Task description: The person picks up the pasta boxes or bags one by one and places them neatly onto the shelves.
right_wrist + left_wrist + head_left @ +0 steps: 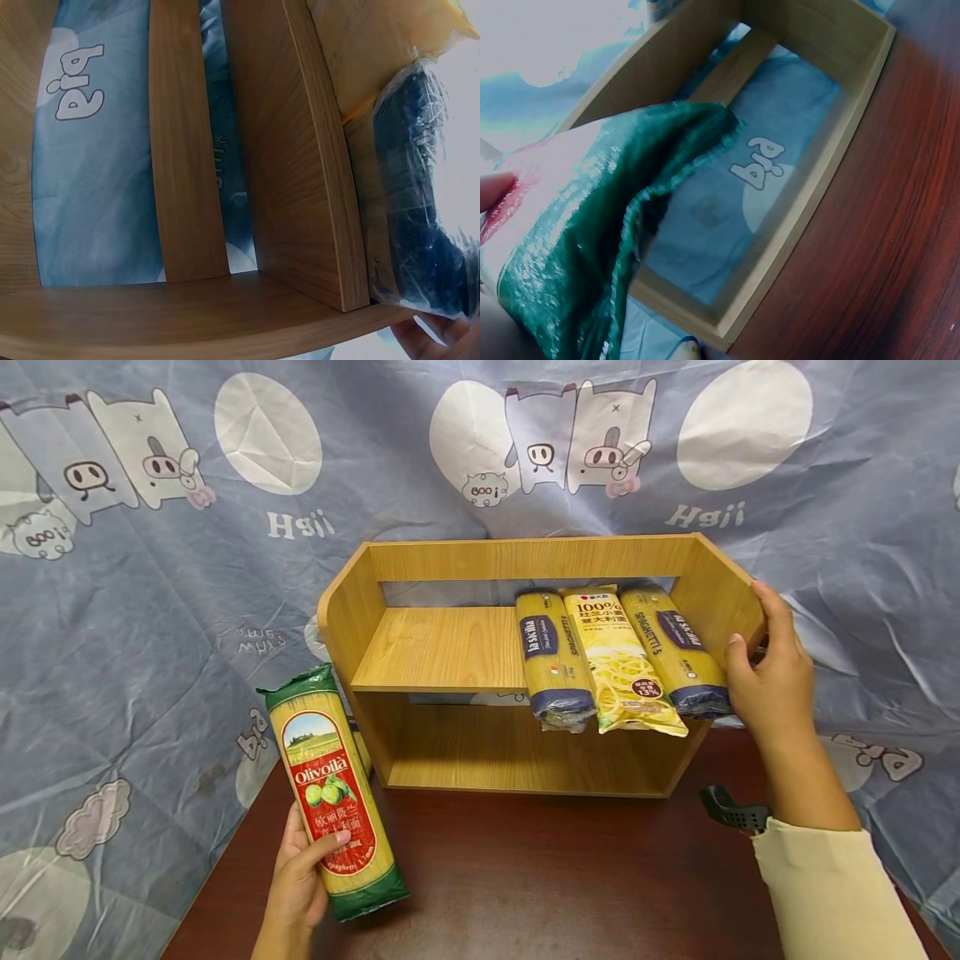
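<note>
My left hand (300, 868) holds a spaghetti pack (318, 752) with a red label and green ends by its lower part, thumb across the front. The pack leans in front of the left side of a two-tier wooden shelf (435, 672). In the left wrist view, the pack's green crinkled end (630, 172) covers part of the shelf. My right hand (776, 672) grips the shelf's right side panel, thumb close to a blue-ended spaghetti pack (671, 647). A yellow noodle pack (618, 660) and another blue-ended spaghetti pack (551, 647) lie beside it on the upper tier.
The shelf stands on a dark red-brown table (525, 868). Behind it hangs a blue-grey cloth (375, 452) with cartoon pigs. A yellow item (363, 752) shows partly behind the held pack, at the shelf's left side. A black piece (731, 810) sits by the right sleeve.
</note>
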Tool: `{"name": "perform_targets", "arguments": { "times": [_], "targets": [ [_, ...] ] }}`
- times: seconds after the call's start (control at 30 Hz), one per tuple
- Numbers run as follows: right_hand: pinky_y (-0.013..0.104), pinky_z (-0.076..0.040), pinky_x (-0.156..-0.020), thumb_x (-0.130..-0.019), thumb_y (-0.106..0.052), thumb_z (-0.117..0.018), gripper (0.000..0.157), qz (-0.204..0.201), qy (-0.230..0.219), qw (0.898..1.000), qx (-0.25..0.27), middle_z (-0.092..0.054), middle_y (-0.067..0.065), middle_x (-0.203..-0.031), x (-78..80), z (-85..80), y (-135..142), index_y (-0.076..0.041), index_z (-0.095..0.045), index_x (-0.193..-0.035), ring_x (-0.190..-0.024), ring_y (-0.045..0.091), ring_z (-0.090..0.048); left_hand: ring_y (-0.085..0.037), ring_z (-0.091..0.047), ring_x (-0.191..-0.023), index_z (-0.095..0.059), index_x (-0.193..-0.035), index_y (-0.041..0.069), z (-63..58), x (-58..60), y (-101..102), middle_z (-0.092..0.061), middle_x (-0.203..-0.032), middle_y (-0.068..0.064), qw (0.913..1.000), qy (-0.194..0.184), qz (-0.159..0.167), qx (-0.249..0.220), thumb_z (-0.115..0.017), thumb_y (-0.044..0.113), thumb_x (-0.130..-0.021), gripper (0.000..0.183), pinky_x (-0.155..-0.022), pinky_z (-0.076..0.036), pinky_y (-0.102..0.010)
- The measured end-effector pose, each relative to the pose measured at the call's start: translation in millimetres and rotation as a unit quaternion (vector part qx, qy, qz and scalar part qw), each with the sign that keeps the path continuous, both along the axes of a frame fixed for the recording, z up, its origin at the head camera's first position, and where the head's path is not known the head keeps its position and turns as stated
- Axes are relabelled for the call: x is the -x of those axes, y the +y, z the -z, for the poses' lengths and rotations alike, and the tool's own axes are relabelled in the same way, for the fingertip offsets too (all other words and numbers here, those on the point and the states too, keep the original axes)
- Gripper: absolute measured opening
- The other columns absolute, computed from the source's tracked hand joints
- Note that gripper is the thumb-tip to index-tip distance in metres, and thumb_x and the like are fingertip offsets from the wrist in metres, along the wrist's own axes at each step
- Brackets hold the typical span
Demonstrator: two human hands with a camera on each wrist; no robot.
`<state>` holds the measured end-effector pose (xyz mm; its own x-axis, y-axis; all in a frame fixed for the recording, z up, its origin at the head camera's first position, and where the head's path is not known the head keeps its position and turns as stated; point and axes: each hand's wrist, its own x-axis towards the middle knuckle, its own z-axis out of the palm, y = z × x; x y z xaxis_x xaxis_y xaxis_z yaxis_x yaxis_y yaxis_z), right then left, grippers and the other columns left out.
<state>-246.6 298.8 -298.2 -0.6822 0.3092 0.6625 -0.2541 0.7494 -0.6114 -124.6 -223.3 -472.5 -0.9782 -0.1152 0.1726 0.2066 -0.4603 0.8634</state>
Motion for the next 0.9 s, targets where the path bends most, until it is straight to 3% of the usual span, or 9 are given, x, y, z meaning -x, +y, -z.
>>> {"name": "perform_targets", "arguments": {
  "times": [0.13, 0.23, 0.33, 0.43, 0.6, 0.77, 0.9],
  "targets": [
    [0.027, -0.042, -0.086, -0.098, -0.017, -0.051, 0.061, -0.001, 0.002, 1.0, 0.003, -0.058, 0.022, -0.142, 0.1, 0.8, 0.3, -0.039, -0.038, -0.153, -0.111, 0.047, -0.059, -0.012, -0.069, -0.106, -0.031, -0.149, 0.016, -2.5, -1.5, 1.6, -0.068, -0.123, 0.006, 0.9998, -0.006, 0.0, 0.016, -0.048, -0.018, -0.091, 0.07, -0.084, -0.059, -0.031],
    [0.014, -0.033, -0.079, -0.098, -0.018, -0.051, 0.061, 0.002, -0.001, 1.0, 0.003, -0.058, 0.021, -0.142, -0.5, 1.2, 0.5, -0.041, -0.038, -0.153, -0.11, 0.046, -0.06, -0.012, -0.069, -0.105, -0.033, -0.147, 0.016, -5.0, -1.7, 3.3, -0.068, -0.121, 0.006, 0.9993, -0.012, 0.006, 0.034, -0.05, -0.017, -0.091, 0.067, -0.084, -0.059, -0.032],
    [0.028, -0.042, -0.087, -0.098, -0.017, -0.051, 0.061, 0.001, -0.001, 1.0, 0.002, -0.058, 0.021, -0.143, -0.4, 0.9, -0.2, -0.041, -0.038, -0.153, -0.111, 0.046, -0.059, -0.013, -0.07, -0.106, -0.034, -0.147, 0.018, -7.9, -1.3, 5.7, -0.069, -0.121, 0.006, 0.9983, -0.018, 0.013, 0.054, -0.052, -0.015, -0.092, 0.066, -0.084, -0.059, -0.033],
    [0.045, -0.043, -0.09, -0.098, -0.016, -0.05, 0.061, 0.0, 0.0, 1.0, 0.001, -0.057, 0.022, -0.143, 0.2, 0.5, -0.6, -0.04, -0.038, -0.153, -0.112, 0.046, -0.059, -0.014, -0.07, -0.105, -0.035, -0.147, 0.017, -11.7, -0.3, 10.3, -0.069, -0.121, 0.005, 0.997, -0.023, 0.018, 0.071, -0.053, -0.013, -0.093, 0.064, -0.084, -0.06, -0.035],
    [0.043, -0.042, -0.091, -0.098, -0.016, -0.051, 0.061, 0.0, 0.004, 1.0, 0.0, -0.058, 0.021, -0.143, 0.6, 0.8, 0.9, -0.04, -0.038, -0.153, -0.111, 0.045, -0.059, -0.014, -0.07, -0.103, -0.035, -0.147, 0.016, -17.0, 6.4, 22.5, -0.07, -0.119, 0.005, 0.9961, -0.03, 0.027, 0.079, -0.054, -0.012, -0.092, 0.064, -0.083, -0.06, -0.035],
    [0.058, -0.039, -0.089, -0.098, -0.015, -0.05, 0.062, -0.003, 0.005, 1.0, -0.001, -0.057, 0.024, -0.142, 1.4, 0.6, 0.2, -0.038, -0.037, -0.154, -0.111, 0.048, -0.058, -0.014, -0.07, -0.104, -0.033, -0.148, 0.019, -22.8, 15.1, 34.1, -0.069, -0.119, 0.005, 0.9948, -0.038, 0.061, 0.072, -0.053, -0.006, -0.095, 0.063, -0.084, -0.06, -0.034],
    [0.06, -0.039, -0.089, -0.098, -0.015, -0.05, 0.061, -0.005, 0.006, 1.0, -0.001, -0.057, 0.023, -0.142, 1.5, 0.3, -0.1, -0.037, -0.038, -0.154, -0.112, 0.049, -0.058, -0.015, -0.07, -0.103, -0.034, -0.147, 0.016, -26.1, 20.2, 43.3, -0.069, -0.118, 0.003, 0.9935, -0.031, 0.083, 0.071, -0.054, -0.004, -0.096, 0.058, -0.084, -0.06, -0.034]
  ]
}}
